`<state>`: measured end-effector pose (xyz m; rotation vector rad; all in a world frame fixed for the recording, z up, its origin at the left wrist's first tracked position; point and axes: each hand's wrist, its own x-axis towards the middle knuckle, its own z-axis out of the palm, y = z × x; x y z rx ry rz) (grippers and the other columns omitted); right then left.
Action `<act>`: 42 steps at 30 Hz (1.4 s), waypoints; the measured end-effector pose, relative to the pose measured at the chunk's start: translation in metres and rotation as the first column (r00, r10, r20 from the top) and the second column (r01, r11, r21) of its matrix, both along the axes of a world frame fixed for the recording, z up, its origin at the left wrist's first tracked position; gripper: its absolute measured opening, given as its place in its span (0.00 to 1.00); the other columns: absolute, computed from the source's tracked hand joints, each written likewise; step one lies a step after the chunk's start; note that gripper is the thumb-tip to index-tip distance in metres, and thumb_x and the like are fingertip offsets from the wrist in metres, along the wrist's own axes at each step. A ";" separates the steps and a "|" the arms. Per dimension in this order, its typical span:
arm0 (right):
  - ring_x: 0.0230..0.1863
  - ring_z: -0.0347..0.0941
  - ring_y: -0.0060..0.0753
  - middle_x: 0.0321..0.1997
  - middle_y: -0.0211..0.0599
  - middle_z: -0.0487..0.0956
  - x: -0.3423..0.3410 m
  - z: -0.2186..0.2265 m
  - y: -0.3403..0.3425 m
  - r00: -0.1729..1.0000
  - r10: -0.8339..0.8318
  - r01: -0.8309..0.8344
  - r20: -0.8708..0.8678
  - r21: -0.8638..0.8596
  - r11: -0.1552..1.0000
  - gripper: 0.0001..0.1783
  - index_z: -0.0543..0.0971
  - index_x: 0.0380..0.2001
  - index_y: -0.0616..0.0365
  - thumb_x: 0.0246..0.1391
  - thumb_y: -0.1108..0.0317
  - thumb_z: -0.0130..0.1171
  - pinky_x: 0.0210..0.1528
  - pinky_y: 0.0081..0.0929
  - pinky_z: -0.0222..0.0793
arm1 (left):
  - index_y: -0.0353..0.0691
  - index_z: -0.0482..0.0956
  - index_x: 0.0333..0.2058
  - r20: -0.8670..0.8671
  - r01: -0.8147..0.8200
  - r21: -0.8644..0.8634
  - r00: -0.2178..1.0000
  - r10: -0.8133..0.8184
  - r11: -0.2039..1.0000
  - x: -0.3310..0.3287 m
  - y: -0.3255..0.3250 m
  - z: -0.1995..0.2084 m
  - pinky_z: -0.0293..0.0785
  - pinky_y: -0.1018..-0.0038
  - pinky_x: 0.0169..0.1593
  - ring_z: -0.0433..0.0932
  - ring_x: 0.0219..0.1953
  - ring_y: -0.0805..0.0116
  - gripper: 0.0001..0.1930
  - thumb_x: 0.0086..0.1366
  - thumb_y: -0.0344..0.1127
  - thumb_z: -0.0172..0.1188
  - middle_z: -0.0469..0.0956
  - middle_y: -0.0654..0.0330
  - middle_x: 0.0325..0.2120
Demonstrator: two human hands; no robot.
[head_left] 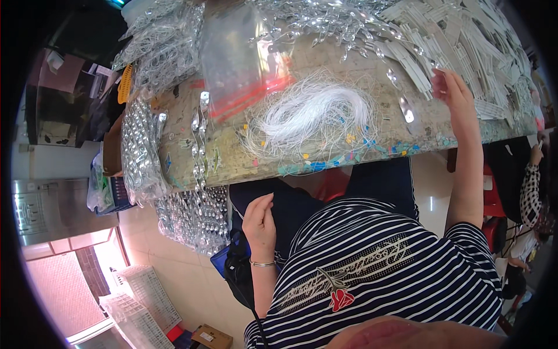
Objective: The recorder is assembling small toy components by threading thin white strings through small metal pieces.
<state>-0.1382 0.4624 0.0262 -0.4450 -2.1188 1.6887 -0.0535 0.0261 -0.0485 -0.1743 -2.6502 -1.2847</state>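
My right hand [455, 96] is over the table's right part, beside the white slotted strips [415, 70]. Its fingers are bent and apart, with nothing visible between them. Just left of it, a twisted shiny metal strip [405, 107] lies pointing toward me. My left hand [260, 225], below the table's front edge and above my lap, has its fingers curled together. Whether anything is in them is hidden. In the middle of the table lies a loose bundle of white string [317, 116]. Clear plastic bags with red edges [244, 64] lie behind it on the left.
Bagged twisted metal strips are piled at the table's left [142, 151], and more metal strips [195, 218] hang below its edge. Two twisted strips [199, 139] lie near them. White crates [139, 302] and a cardboard box [212, 336] stand on the floor. Another person [526, 180] is at right.
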 end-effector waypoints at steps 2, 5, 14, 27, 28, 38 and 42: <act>0.35 0.68 0.21 0.34 0.31 0.74 0.008 0.002 -0.010 0.979 0.202 -0.189 0.033 -0.236 0.953 0.18 0.74 0.44 0.63 0.63 0.60 0.43 0.40 0.21 0.65 | 0.33 0.78 0.42 0.043 -0.021 0.073 0.999 0.018 0.997 -0.005 0.006 0.002 0.75 0.78 0.40 0.78 0.35 0.70 0.12 0.61 0.20 0.51 0.78 0.55 0.36; 0.32 0.67 0.20 0.31 0.29 0.73 0.027 0.004 -0.063 0.911 0.407 -0.371 0.063 -0.305 0.877 0.18 0.74 0.42 0.63 0.62 0.59 0.45 0.37 0.21 0.64 | 0.33 0.68 0.53 0.150 -0.028 0.243 0.989 -0.009 0.970 -0.013 0.016 0.013 0.74 0.77 0.44 0.76 0.44 0.69 0.17 0.67 0.27 0.46 0.76 0.53 0.44; 0.32 0.68 0.19 0.30 0.29 0.74 0.066 -0.050 -0.155 0.376 0.877 -0.687 0.301 -0.544 0.481 0.16 0.75 0.42 0.62 0.63 0.63 0.43 0.41 0.17 0.67 | 0.37 0.47 0.62 0.079 -0.140 0.915 0.982 0.172 0.379 -0.067 0.025 0.049 0.73 0.64 0.45 0.73 0.48 0.58 0.25 0.70 0.37 0.40 0.67 0.46 0.50; 0.35 0.71 0.23 0.33 0.33 0.74 0.026 -0.060 -0.160 0.648 0.720 -0.761 0.248 0.255 0.597 0.09 0.78 0.39 0.59 0.55 0.70 0.55 0.39 0.18 0.67 | 0.35 0.67 0.53 0.069 -0.194 0.577 0.979 0.189 0.793 -0.052 -0.013 0.066 0.52 0.89 0.19 0.60 0.18 0.87 0.17 0.69 0.35 0.45 0.77 0.61 0.30; 0.38 0.71 0.32 0.36 0.37 0.72 0.026 -0.060 -0.166 0.604 0.742 -0.797 0.293 0.258 0.547 0.11 0.76 0.39 0.58 0.50 0.73 0.59 0.40 0.23 0.67 | 0.35 0.69 0.50 0.172 -0.220 0.509 0.973 0.152 0.832 -0.047 -0.009 0.060 0.53 0.89 0.19 0.60 0.18 0.87 0.15 0.69 0.35 0.45 0.77 0.63 0.29; 0.45 0.68 0.46 0.45 0.41 0.67 0.009 -0.088 -0.211 0.453 0.839 -0.670 0.301 0.736 0.097 0.22 0.69 0.40 0.58 0.38 0.77 0.60 0.43 0.34 0.69 | 0.35 0.71 0.51 0.478 -0.186 0.313 0.878 0.015 0.931 0.003 -0.011 0.009 0.56 0.89 0.21 0.60 0.17 0.87 0.16 0.67 0.34 0.46 0.77 0.68 0.28; 0.44 0.69 0.42 0.44 0.40 0.67 0.002 -0.090 -0.218 0.448 0.805 -0.552 0.390 0.828 -0.094 0.19 0.68 0.38 0.57 0.37 0.76 0.57 0.41 0.32 0.71 | 0.36 0.71 0.51 0.472 -0.168 0.330 0.882 -0.008 0.929 0.012 -0.009 0.007 0.57 0.88 0.21 0.60 0.17 0.87 0.16 0.68 0.34 0.46 0.77 0.68 0.28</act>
